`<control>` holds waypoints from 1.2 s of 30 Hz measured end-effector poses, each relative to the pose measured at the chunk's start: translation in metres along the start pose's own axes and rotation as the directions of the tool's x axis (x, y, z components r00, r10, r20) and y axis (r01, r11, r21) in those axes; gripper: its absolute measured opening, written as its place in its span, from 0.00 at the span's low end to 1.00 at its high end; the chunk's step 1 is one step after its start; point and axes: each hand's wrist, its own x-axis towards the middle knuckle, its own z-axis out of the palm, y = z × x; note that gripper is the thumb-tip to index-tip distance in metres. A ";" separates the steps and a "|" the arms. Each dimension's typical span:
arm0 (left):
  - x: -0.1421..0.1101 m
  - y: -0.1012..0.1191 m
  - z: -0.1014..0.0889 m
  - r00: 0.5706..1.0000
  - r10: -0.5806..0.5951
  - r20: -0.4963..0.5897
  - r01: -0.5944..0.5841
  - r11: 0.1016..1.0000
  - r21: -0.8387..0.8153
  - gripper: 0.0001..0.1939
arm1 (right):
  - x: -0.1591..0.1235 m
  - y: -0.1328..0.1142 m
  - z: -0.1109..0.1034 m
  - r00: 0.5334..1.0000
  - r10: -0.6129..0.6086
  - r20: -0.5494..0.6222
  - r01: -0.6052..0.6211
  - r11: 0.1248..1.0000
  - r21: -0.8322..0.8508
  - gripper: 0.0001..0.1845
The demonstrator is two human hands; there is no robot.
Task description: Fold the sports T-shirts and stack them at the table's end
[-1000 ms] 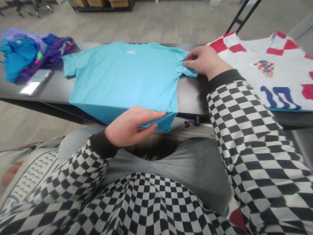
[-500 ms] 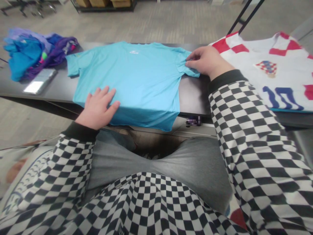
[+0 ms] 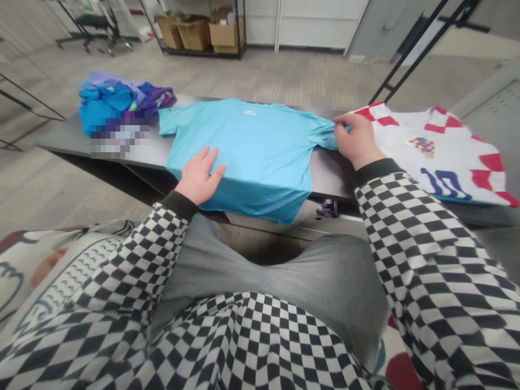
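Observation:
A light-blue T-shirt (image 3: 252,146) lies spread across the dark table, its collar at the far side and its hem hanging over the near edge. My left hand (image 3: 202,176) rests on the lower left of the shirt, fingers spread and palm down. At the right, my right hand (image 3: 355,138) pinches the end of the shirt's right sleeve between thumb and fingers. Just beyond that hand lies a white and red checkered jersey (image 3: 402,146) with a blue number 10 and a crest.
A heap of blue and purple clothes (image 3: 109,100) sits at the table's left end, with a blurred-out patch in front of it. The dark table (image 3: 138,149) has a near edge by my knees. Behind it stands a shelf with cardboard boxes (image 3: 195,33). A black metal frame (image 3: 410,49) rises at the right.
My head view has tilted up and shifted, showing more of the room. My right hand has drawn the sleeve outward to the right, straightening it. My left hand stays on the shirt.

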 end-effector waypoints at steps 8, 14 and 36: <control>0.012 -0.075 -0.037 0.991 -0.069 -0.115 0.069 0.998 -0.007 0.37 | -0.009 -0.051 -0.003 0.880 -0.237 0.411 0.265 0.964 -0.012 0.16; 0.008 -0.111 -0.030 0.999 -0.047 -0.007 0.047 0.998 0.032 0.40 | -0.001 -0.060 0.000 0.740 -0.241 0.628 0.282 0.959 0.037 0.13; 0.001 -0.103 -0.021 0.991 -0.112 -0.074 0.110 0.994 -0.021 0.36 | -0.043 -0.052 0.022 0.947 -0.210 0.241 0.213 0.977 0.016 0.17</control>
